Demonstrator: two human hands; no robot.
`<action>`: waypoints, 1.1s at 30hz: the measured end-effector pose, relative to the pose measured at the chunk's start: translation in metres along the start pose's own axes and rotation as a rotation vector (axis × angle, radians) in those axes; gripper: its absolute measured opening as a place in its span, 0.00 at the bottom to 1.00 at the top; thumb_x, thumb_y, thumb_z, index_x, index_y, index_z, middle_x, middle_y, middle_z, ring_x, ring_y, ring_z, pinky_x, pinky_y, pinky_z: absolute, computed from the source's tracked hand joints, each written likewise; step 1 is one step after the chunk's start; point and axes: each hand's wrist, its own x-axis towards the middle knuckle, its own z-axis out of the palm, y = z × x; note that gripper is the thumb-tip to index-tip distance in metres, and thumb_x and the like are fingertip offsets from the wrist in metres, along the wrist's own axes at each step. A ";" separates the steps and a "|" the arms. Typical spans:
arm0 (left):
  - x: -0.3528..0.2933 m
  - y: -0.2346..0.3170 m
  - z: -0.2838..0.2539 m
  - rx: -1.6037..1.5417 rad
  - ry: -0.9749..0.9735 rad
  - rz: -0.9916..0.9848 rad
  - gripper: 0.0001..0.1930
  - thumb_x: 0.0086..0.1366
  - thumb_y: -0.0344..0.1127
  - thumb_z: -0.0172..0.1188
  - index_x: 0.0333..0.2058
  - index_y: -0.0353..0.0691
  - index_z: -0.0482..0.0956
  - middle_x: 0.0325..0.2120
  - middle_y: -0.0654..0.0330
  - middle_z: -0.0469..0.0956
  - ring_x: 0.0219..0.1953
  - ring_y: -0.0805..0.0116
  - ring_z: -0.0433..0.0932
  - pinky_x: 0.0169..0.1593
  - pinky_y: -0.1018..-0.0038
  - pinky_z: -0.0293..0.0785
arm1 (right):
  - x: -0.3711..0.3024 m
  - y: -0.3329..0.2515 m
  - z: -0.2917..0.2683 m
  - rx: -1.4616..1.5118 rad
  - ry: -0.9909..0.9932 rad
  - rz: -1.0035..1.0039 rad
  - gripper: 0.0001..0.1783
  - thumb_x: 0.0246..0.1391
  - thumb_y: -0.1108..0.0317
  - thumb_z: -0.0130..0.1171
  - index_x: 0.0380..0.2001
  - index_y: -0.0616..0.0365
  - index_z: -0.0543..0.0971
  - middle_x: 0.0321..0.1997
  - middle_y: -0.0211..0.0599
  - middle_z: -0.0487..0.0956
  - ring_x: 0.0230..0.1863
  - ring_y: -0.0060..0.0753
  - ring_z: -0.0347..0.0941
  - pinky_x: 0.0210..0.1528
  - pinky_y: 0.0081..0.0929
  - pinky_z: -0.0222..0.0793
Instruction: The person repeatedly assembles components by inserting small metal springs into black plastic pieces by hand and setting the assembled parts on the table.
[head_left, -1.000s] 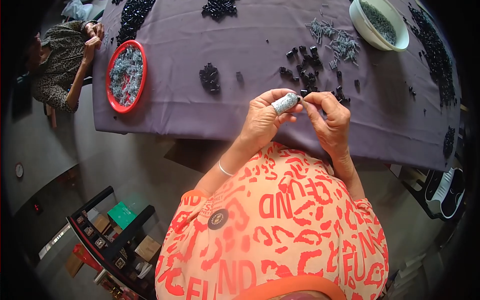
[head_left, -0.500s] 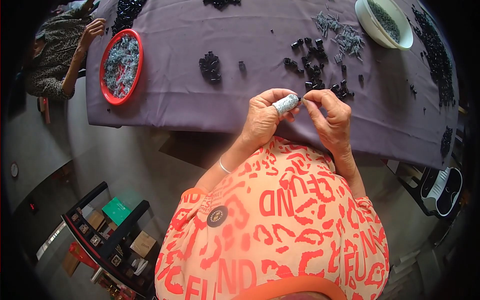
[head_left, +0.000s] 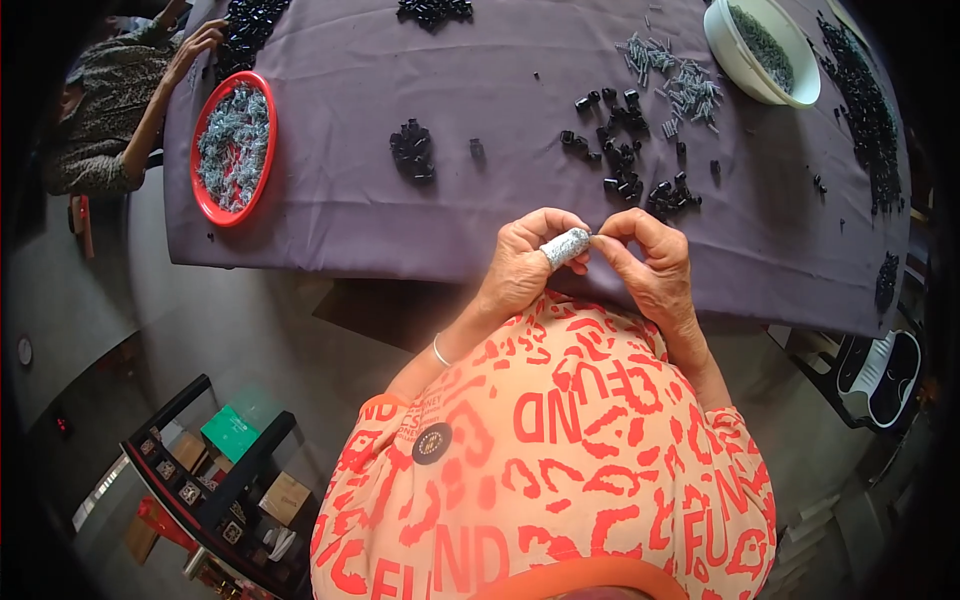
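My left hand [head_left: 513, 265] and my right hand [head_left: 652, 262] meet at their fingertips over the table's near edge. Both are closed in a pinch. A silvery-white, speckled cylinder [head_left: 566, 249] shows at the left hand's thumb; whether it is a finger covering or a held piece I cannot tell. The right thumb and index finger pinch at its tip, and whatever is between them is too small or hidden. Just beyond the hands lie small glossy black cylindrical pieces [head_left: 622, 155], with a heap of thin grey-clear rods [head_left: 690, 92] farther off.
A red dish [head_left: 271, 125] of clear pieces stands at left, and a pale bowl [head_left: 735, 75] of greenish-grey pieces at far right. Black piles [head_left: 412, 152] dot the purple cloth [head_left: 350, 200]. Another person's hand [head_left: 205, 38] reaches in at far left. Boxes [head_left: 230, 432] fill a rack below left.
Both hands have come slightly nearer my body, still together at the fingertips. The small dark piece seen between them earlier is hardly visible now. The other person's hand has moved toward the far-left black pile.
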 end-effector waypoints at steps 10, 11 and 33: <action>0.005 0.002 -0.004 -0.189 -0.035 -0.018 0.08 0.62 0.29 0.60 0.40 0.35 0.76 0.34 0.60 0.78 0.33 0.74 0.78 0.36 0.78 0.77 | 0.011 0.002 -0.009 -0.070 0.107 -0.097 0.10 0.46 0.80 0.62 0.34 0.60 0.78 0.34 0.30 0.73 0.32 0.20 0.67 0.36 0.18 0.65; 0.006 0.003 -0.004 -0.220 -0.034 -0.016 0.07 0.63 0.28 0.58 0.39 0.34 0.75 0.32 0.60 0.78 0.32 0.74 0.78 0.35 0.78 0.78 | 0.018 0.010 -0.011 -0.371 0.196 -0.279 0.12 0.43 0.79 0.64 0.34 0.57 0.79 0.34 0.31 0.73 0.34 0.25 0.68 0.38 0.22 0.64; 0.006 0.006 -0.002 -0.222 -0.006 0.002 0.07 0.64 0.29 0.58 0.40 0.35 0.75 0.32 0.60 0.78 0.32 0.74 0.78 0.35 0.76 0.78 | 0.012 0.009 -0.012 0.460 0.080 0.049 0.10 0.55 0.83 0.56 0.41 0.67 0.77 0.42 0.38 0.77 0.42 0.24 0.76 0.45 0.22 0.75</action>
